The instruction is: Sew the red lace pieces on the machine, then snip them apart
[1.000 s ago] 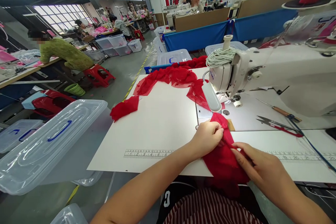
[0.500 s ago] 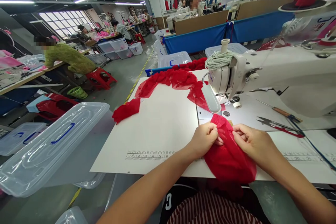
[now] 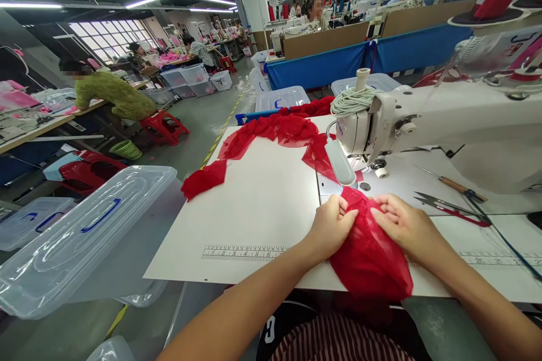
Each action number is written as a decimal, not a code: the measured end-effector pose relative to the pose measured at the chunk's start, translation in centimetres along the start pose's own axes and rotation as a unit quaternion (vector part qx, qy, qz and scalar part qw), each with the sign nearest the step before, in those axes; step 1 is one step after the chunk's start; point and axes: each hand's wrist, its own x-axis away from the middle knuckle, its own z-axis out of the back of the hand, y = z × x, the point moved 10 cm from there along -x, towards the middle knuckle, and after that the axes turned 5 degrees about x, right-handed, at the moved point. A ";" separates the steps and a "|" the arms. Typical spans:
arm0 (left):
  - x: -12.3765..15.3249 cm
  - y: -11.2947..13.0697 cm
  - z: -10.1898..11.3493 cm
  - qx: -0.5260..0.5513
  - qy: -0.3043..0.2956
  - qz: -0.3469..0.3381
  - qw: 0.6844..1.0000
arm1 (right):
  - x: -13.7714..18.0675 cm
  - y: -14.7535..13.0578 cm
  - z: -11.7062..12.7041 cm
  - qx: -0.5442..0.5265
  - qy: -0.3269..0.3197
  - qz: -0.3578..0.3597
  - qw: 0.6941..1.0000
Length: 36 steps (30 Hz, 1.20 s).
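Sheer red fabric piece [image 3: 375,268], softly gathered, lies at the front edge of the table between the person's two hands, just in front of the sewing machine's head, its lower part reaching that front edge.

Largest nearby is the flat white table [image 3: 262,197], with a black ruler scale printed along its front. Beyond it at left, a co-worker in a green top [image 3: 116,96] sits on a red plastic stool [image 3: 165,126], leaning over another table. On the right of the white table stands the white sewing machine [image 3: 457,115]. Left of the table is a long clear plastic box [image 3: 139,197] with a blue handle on its lid. Behind the piece in hand, a bunched run of sheer red fabric [image 3: 292,127] curves along the table's far side, and a smaller solid red end [image 3: 205,179] lies at the left edge.

The left hand [image 3: 333,223] pinches the piece's left side between thumb and curled fingers; the right hand [image 3: 402,221] grips its upper right side the same way. Right of the hands lie red-handled scissors [image 3: 463,217] and, just behind these, a slim metal-pointed tool with a wooden handle [image 3: 457,184].
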 end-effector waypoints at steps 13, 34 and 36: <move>0.3 1.1 -0.7 0.018 -0.049 -0.030 0.998 | -1.1 -2.6 3.7 0.109 0.154 0.138 0.972; -0.5 2.8 1.2 0.051 -0.061 -0.030 0.996 | -0.5 -4.7 -1.2 0.137 0.018 0.379 0.915; -0.6 3.5 1.6 -0.072 -0.041 -0.063 0.995 | -0.3 -4.6 -1.1 0.143 0.041 0.388 0.910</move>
